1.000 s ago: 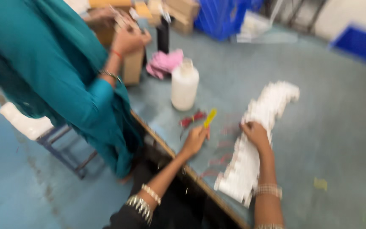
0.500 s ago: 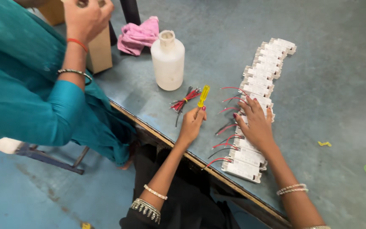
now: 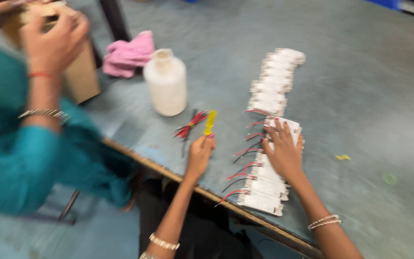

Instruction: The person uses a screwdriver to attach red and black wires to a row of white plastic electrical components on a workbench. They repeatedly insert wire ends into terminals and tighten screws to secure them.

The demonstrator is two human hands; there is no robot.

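While the picture is somewhat blurred, a row of small white boxes (image 3: 270,139) with red and black wires can be made out on the grey bench (image 3: 360,96), laid end to end from the near edge toward the far side. The right hand (image 3: 283,153) is laid flat on this row about midway along, its fingers (image 3: 280,130) spread apart and pressed on the top of one box; nothing is gripped by it. A beaded bracelet (image 3: 324,221) is worn on that wrist. The left hand (image 3: 200,154) is held just left of the row, near the bench edge, and its fingers are closed on the lower end of a yellow-handled tool (image 3: 210,123), which is held upright with a slight tilt. Just beside the tool, a small bundle of red and black wires (image 3: 190,127) is seen lying on the bench, and a white plastic bottle (image 3: 166,84) is stood upright just behind it. A pink cloth (image 3: 129,53) is crumpled farther back, near a brown cardboard box (image 3: 80,72) at the left corner of the bench. Another person in a teal sleeve (image 3: 29,158) is stood at the left, both hands (image 3: 53,36) raised at the top of that cardboard box; whether anything is held there cannot be told.
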